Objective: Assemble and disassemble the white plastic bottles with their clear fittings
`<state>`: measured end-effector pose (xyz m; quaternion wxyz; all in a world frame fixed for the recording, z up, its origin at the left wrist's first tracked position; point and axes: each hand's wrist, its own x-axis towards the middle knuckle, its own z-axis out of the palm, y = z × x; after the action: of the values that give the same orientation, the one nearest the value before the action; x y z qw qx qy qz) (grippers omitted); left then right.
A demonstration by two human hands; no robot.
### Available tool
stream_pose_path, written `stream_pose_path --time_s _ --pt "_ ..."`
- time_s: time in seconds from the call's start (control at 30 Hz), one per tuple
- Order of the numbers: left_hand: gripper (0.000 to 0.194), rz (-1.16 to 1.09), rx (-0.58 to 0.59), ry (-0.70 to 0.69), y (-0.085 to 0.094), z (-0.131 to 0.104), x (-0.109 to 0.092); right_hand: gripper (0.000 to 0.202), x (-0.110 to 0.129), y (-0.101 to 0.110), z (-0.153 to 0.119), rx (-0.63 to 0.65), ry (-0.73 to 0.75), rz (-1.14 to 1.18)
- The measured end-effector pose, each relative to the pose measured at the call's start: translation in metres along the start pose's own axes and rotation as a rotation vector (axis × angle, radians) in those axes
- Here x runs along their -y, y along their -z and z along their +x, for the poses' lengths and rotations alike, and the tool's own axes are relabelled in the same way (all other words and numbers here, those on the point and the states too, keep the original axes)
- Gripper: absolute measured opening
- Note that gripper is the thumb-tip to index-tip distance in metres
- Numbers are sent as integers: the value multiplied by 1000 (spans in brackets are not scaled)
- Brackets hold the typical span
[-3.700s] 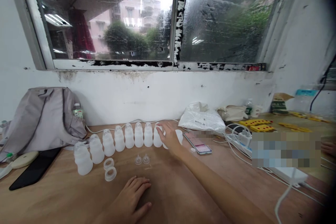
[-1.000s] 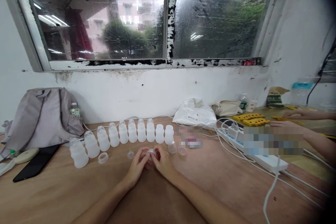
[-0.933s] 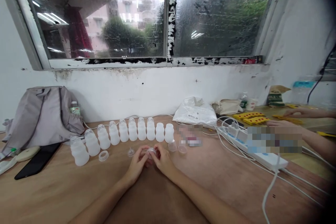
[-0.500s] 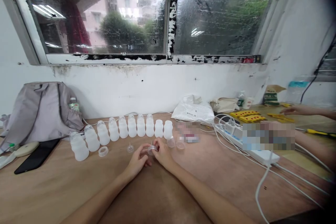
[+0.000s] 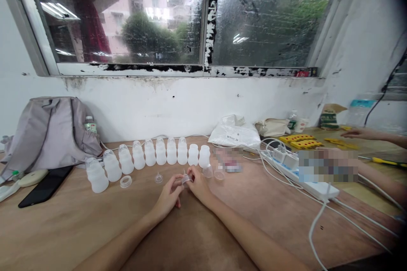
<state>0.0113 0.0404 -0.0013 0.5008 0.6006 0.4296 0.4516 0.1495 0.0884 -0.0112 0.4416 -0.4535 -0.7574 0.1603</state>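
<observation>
Between my two hands sits a translucent bottle collar with a nipple (image 5: 186, 178), its thin tip pointing up. My left hand (image 5: 169, 194) pinches it from the left, and my right hand (image 5: 197, 187) grips the other side; the fingers partly cover it. Left of my hands, a loose clear nipple (image 5: 158, 177) rests on the table, and further left lies a collar ring (image 5: 126, 181). Close by my right hand are a clear cap (image 5: 207, 171) and another clear round cap (image 5: 219, 174). Behind them curves a row of white baby bottles (image 5: 126, 164), most with clear caps; two at the right end (image 5: 193, 156) have open-looking tops.
A phone (image 5: 46, 188) and a grey backpack (image 5: 60, 129) are on the left. At the right stand a white power strip (image 5: 314, 186) with trailing cables and a white plastic bag (image 5: 234, 132). Another person's hand (image 5: 358, 134) reaches in near yellow parts (image 5: 302, 142).
The collar and nipple have tilted slightly in my fingers, and my left hand's fingers have shifted around it. The bottles and loose parts have stayed put.
</observation>
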Motion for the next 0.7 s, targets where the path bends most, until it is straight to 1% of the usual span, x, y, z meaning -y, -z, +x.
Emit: stream_pose_path --time_s 0.07,0.17,0.23,0.3,0.37,0.43,0.5,0.57,0.63,0.7 --pt "30 -11 -70 1 1 -1 -1 15 2 2 -1 15 22 16" --pt "41 -108 -177 49 3 1 -2 18 8 5 -4 20 61 24" --pt "49 -177 -181 89 5 3 -2 19 12 5 -6 36 89 6" --pt "52 -207 -137 94 6 5 -1 21 15 7 -8 62 118 -25" --pt "47 -214 -122 78 7 6 1 24 17 9 -8 95 146 -68" --pt "44 -240 -166 57 8 7 2 27 18 13 -4 101 165 -121" --pt "44 -289 -242 52 10 8 5 30 16 18 4 50 136 -178" --pt "47 -338 -303 66 11 10 7 35 12 23 17 -35 62 -232" --pt "50 -359 -333 84 12 12 9 41 8 27 33 -98 -30 -279" --pt "52 -354 -336 82 13 13 10 44 4 29 47 -110 -100 -322"
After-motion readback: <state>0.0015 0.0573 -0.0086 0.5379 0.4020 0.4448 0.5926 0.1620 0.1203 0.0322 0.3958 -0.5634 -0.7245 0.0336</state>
